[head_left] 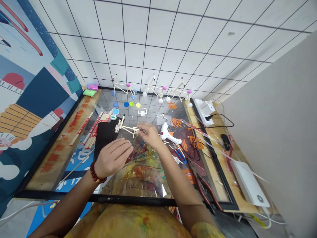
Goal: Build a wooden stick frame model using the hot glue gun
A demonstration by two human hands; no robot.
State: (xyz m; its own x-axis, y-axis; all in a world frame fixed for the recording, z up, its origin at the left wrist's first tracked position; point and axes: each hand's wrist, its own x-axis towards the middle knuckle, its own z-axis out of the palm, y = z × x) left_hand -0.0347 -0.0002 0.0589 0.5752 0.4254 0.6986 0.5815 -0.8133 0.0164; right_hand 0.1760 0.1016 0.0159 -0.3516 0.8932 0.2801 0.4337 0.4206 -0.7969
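My right hand (149, 135) pinches the right end of a small frame of pale wooden sticks (126, 127), which has a black-tipped upright at its left end. Palm down, my left hand (114, 157) hovers just below and left of the frame, fingers stretched out and nothing visible in them. A beaded bracelet circles that wrist. Beside my right hand lies a white glue gun (169, 134). Under the frame's left part is a black sheet (104, 135). Further back stand three similar stick frames (154, 88) with round coloured pieces attached.
Red-and-white wrapped sticks (95, 130) lie at left. Round coloured lids (126, 104) and a small white square frame (142, 111) sit behind my hands. Blue-handled scissors (181, 155), red-handled pliers (206, 188), cables and a white power strip (203, 110) occupy the right side.
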